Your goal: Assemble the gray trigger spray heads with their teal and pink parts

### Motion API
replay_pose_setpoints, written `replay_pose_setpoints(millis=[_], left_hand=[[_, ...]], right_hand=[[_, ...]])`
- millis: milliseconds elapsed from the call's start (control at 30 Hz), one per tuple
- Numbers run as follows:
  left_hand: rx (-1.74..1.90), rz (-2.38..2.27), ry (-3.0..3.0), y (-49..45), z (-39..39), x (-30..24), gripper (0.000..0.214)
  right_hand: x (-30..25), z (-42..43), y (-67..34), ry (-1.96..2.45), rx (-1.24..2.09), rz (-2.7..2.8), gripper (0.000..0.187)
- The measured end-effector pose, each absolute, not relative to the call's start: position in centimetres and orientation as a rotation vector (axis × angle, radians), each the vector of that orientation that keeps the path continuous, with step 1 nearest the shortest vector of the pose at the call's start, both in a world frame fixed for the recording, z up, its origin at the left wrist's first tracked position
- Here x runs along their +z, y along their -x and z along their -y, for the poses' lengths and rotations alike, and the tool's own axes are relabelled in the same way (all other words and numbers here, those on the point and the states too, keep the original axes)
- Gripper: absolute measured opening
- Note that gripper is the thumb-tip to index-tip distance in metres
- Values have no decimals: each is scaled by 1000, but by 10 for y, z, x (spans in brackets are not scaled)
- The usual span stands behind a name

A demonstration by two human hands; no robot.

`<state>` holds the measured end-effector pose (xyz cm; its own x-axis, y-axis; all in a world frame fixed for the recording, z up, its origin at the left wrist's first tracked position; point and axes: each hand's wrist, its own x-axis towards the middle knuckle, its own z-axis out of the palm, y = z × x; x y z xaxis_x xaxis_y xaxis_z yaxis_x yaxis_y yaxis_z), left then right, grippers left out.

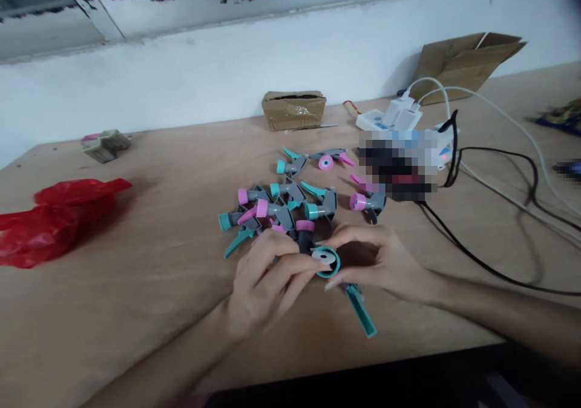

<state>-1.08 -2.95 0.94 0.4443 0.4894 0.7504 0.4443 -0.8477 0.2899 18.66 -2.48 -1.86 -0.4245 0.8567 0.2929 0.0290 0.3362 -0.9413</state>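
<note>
Sprayer head (333, 269) in left hand (265, 284) and right hand (385, 263); sprayer pile (282, 213) just behind.

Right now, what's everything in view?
sprayers: about nine, grey with teal or pink, table centre.
held sprayer: one, teal cap and trigger, in both hands.
bag: one, red, left.
box: one, brown, back centre.
carton: one, brown, open, back right.
power strip: one, white, right of centre.
cables: several, black and white, right.
table: one, wood, under all.
left hand: one, on the cap.
right hand: one, on the cap too.
</note>
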Motion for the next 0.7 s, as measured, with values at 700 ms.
replay_pose_setpoints(millis=[700], left_hand=[[686,-864,-2312,14,18,30,11]], right_hand=[[-20,21,-188,866,1086,1733,37]])
